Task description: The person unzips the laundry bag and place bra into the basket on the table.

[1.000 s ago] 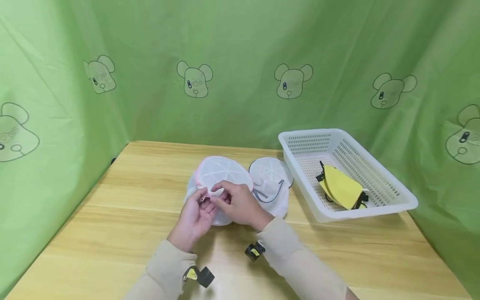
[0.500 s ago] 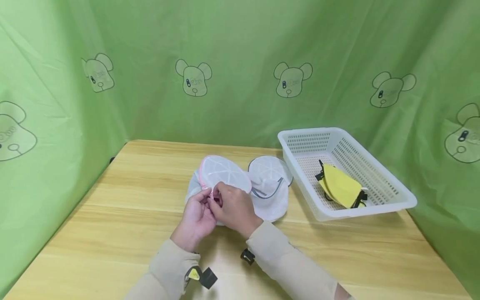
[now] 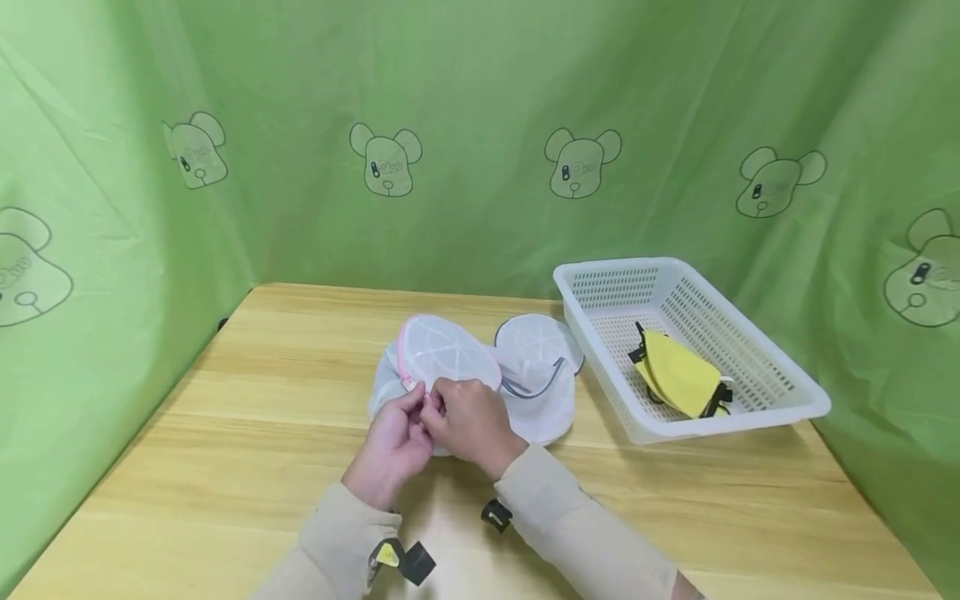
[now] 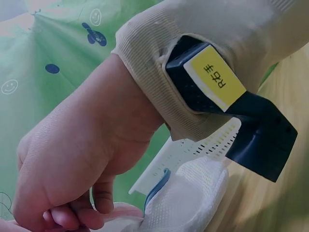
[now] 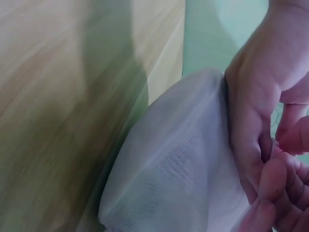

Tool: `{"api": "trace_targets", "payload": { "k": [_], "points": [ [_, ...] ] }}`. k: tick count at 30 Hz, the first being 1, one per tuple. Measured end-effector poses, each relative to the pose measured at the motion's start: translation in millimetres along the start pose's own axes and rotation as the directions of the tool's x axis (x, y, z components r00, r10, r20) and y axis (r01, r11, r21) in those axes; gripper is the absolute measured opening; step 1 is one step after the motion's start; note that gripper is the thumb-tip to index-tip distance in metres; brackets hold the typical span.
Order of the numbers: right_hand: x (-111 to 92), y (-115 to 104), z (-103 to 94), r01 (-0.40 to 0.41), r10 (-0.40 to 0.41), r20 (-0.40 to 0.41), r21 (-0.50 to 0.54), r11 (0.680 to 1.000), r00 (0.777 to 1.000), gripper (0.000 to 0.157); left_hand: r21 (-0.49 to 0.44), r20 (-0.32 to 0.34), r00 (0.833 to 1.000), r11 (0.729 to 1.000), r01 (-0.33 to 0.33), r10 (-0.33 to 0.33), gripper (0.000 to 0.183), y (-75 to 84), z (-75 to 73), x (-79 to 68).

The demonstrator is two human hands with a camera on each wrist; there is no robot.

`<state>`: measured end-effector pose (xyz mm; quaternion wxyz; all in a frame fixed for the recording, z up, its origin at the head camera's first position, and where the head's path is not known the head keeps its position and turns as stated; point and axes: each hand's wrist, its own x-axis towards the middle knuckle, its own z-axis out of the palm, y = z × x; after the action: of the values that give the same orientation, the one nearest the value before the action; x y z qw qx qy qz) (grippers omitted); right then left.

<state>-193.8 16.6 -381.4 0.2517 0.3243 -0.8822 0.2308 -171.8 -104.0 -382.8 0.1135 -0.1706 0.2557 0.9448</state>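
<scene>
Since the earliest frame, the right hand [image 3: 474, 423] has curled in tighter against the left hand [image 3: 392, 448], and the small zip pull that showed between them is now covered by fingers. The round top of the pink-trimmed mesh bag [image 3: 450, 350] has turned a little.

That bag sits near the middle of the table [image 3: 195, 442], just beyond the hands. The left hand pinches its near edge between thumb and fingers; the right hand's thumb and bent forefinger pinch at the same edge, right beside the left thumb. What exactly lies between the fingertips is too covered to tell.

Just right of it lies a second mesh bag [image 3: 551, 412] with dark grey trim, its round top at the far side. Farther right stands a white basket [image 3: 813, 406] with slotted walls, holding a yellow fabric piece [image 3: 681, 375] with black parts. Beige sleeves [image 3: 581, 525] cover both forearms, and a green curtain [image 3: 480, 242] printed with bear heads hangs behind.
</scene>
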Motion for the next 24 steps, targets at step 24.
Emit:
{"api": "trace_targets", "payload": {
  "k": [24],
  "points": [
    [-1.4,0.5,-5.3,-0.091,0.086,0.096,0.046,0.995,0.992,0.023,0.045,-0.036,0.997,0.997,-0.064,0.066,0.021,-5.3,0.1,-5.0]
  ]
}}
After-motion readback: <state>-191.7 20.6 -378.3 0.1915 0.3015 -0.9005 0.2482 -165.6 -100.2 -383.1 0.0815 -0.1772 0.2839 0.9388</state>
